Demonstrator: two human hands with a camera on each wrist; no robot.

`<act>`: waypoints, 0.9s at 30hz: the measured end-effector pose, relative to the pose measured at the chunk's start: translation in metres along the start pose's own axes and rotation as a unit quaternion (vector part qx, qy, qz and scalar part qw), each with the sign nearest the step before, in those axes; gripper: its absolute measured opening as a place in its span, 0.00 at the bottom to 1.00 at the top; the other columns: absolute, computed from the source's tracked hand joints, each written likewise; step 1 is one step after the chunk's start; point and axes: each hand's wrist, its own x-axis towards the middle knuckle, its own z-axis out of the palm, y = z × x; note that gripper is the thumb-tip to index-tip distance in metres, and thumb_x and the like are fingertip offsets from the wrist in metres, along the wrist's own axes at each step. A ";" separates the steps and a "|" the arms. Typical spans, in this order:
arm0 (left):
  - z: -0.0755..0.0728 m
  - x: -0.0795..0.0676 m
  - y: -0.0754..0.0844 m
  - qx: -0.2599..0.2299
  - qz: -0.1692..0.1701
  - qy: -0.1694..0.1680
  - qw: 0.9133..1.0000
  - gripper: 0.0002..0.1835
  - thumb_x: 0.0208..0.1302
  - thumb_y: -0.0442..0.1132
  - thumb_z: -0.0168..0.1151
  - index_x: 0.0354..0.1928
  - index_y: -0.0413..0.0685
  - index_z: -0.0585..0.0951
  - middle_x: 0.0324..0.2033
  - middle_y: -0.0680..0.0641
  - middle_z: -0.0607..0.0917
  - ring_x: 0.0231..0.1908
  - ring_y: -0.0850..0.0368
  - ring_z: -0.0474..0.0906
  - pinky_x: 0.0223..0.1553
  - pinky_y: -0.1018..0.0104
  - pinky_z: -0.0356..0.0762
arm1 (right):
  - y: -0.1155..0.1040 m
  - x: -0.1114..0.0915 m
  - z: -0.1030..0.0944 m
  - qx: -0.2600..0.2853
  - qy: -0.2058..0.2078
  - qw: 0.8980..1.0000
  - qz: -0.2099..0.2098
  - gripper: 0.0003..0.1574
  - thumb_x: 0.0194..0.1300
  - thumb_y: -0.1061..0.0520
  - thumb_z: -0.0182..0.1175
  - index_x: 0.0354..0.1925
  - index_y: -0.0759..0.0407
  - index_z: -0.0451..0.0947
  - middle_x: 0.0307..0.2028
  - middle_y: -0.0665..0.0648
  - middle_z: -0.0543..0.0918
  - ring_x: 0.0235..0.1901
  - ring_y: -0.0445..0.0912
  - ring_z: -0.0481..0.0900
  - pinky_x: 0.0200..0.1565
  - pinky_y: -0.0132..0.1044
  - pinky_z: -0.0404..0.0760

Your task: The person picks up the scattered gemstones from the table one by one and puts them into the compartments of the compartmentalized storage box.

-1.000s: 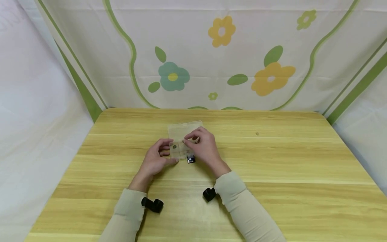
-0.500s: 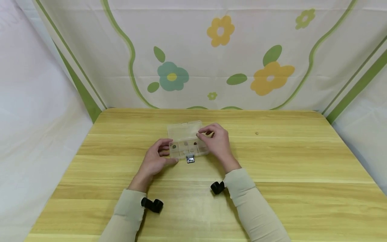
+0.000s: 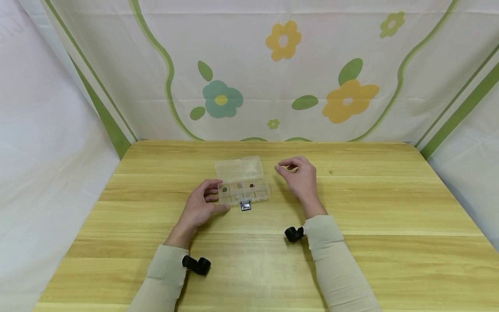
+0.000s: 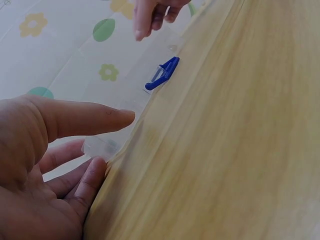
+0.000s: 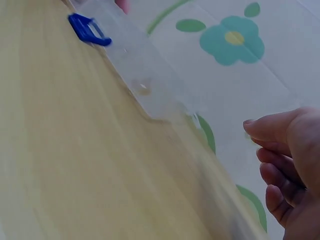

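Observation:
A clear plastic compartment box (image 3: 238, 199) stands on the table with its transparent lid (image 3: 238, 169) raised at the back. Several small pieces lie in its compartments, among them a green piece (image 3: 224, 189) and a dark reddish one (image 3: 251, 185). A blue latch (image 4: 163, 73) juts from its front side. My left hand (image 3: 199, 203) grips the box's left end, thumb at the front corner and fingers at the side. My right hand (image 3: 300, 177) is in the air right of the box. Its thumb and forefinger are bent close together, with nothing visible between them.
One small tan round piece (image 3: 331, 172) lies on the wooden table (image 3: 370, 208), to the right of my right hand. A white cloth with printed flowers (image 3: 249, 65) hangs behind the table's back edge. Each wrist carries a black camera (image 3: 196, 264).
My right hand has moved from over the box's middle to the right, off the box, uncovering its right-hand compartments. The left hand and the box have stayed in place.

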 end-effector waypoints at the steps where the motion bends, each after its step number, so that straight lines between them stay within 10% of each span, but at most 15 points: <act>1: 0.000 0.000 0.000 0.001 0.000 0.000 1.000 0.42 0.56 0.25 0.79 0.74 0.48 0.75 0.67 0.38 0.77 0.62 0.41 0.77 0.69 0.47 0.75 | 0.003 0.001 -0.003 -0.002 0.004 1.000 0.003 0.11 0.69 0.52 0.75 0.46 0.56 0.92 0.50 0.58 0.86 0.49 0.52 0.81 0.49 0.42 0.81; 27: 0.000 -0.001 0.000 -0.005 -0.003 0.003 1.000 0.42 0.56 0.25 0.79 0.74 0.48 0.75 0.65 0.37 0.78 0.61 0.42 0.77 0.69 0.47 0.75 | 0.041 0.007 -0.063 -0.033 0.094 0.988 0.122 0.18 0.72 0.47 0.72 0.52 0.56 0.91 0.53 0.57 0.82 0.45 0.43 0.77 0.41 0.29 0.78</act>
